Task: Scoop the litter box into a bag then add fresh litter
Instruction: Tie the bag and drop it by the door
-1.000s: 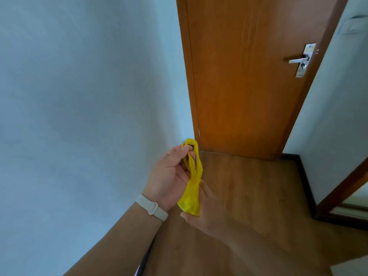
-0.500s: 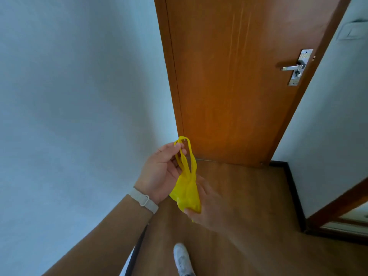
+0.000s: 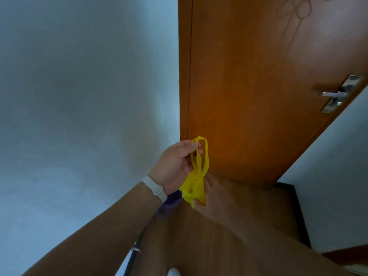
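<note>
A small crumpled yellow plastic bag (image 3: 196,182) hangs in front of me, its two thin handle loops pointing up. My left hand (image 3: 175,166), with a white band on the wrist, pinches the handles between thumb and fingers. Below it, my right hand (image 3: 215,198) pinches the bag's bottom end. No litter box, scoop or litter is in view.
A closed brown wooden door (image 3: 258,86) with a metal lever handle (image 3: 336,94) stands close ahead. A pale wall (image 3: 79,116) runs along the left. The floor is wood (image 3: 199,246) with a dark skirting (image 3: 298,212) at the right. A white shoe tip (image 3: 174,271) shows at the bottom.
The view has moved closer to the door and tilted; the door now fills more of the frame. Both hands keep the same hold on the yellow bag.
</note>
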